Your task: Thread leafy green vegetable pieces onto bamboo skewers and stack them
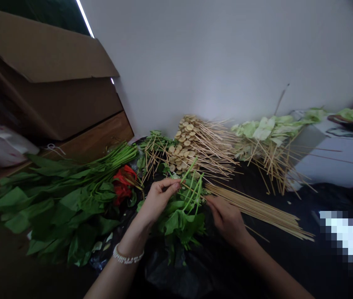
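My left hand (163, 195), with a beaded bracelet at the wrist, pinches a green vegetable stem (189, 169) between thumb and fingertips. Opposite it, my right hand (226, 218) is closed at the end of a thin bamboo skewer (192, 191), which runs across between the two hands. Several leafy stems hang along that skewer, their leaves (179, 224) drooping below. Where the skewer ends inside my fingers is hidden. Just beyond my right hand lies a bundle of bare bamboo skewers (260, 209).
Loose leafy greens (54, 203) and a red plastic bag (123, 182) lie left. Skewered pale round slices (185, 143) are piled at the wall, beside skewered green stems (156, 145). Cabbage-like skewers (271, 131) rest on the right. A cardboard box (51, 91) stands at upper left.
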Demonstrator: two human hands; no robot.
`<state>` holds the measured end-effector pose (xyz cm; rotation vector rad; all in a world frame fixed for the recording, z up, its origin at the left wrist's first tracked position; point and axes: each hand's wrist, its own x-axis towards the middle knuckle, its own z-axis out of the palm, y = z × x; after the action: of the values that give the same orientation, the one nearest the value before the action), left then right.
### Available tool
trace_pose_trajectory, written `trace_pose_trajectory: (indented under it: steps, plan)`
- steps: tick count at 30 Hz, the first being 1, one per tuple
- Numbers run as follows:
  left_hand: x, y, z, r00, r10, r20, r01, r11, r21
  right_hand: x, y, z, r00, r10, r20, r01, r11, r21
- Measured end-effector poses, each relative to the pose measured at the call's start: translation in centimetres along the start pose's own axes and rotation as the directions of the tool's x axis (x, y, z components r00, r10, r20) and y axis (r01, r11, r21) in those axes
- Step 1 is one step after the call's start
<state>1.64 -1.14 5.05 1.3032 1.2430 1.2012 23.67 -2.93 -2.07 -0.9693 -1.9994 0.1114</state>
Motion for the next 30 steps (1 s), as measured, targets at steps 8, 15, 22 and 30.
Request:
trace_pose_trajectory:
  steps: [8, 15, 22, 30]
  plan:
    - [-0.3, -0.1, -0.2, 1.0, -0.019, -0.011, 0.018, 0.999, -0.028, 0.2, -0.3, -0.1, 0.999, 0.04, -0.002, -0.04, 0.999, 0.033]
    - [-0.6, 0.0, -0.2, 0.998, -0.056, -0.011, 0.054, 0.995, -0.088, 0.2, -0.5, -0.1, 0.999, 0.051, -0.016, -0.051, 0.998, 0.024]
    - [-0.4, 0.2, 0.1, 0.998, 0.017, -0.063, -0.016, 1.0, 0.012, 0.1, -0.4, 0.0, 1.0, 0.011, 0.0, -0.011, 1.0, -0.012]
    - [-0.5, 0.0, 0.9, 0.999, 0.028, -0.029, -0.029, 0.999, -0.034, 0.2, -0.4, -0.1, 0.999, 0.046, 0.017, -0.046, 0.999, -0.01]
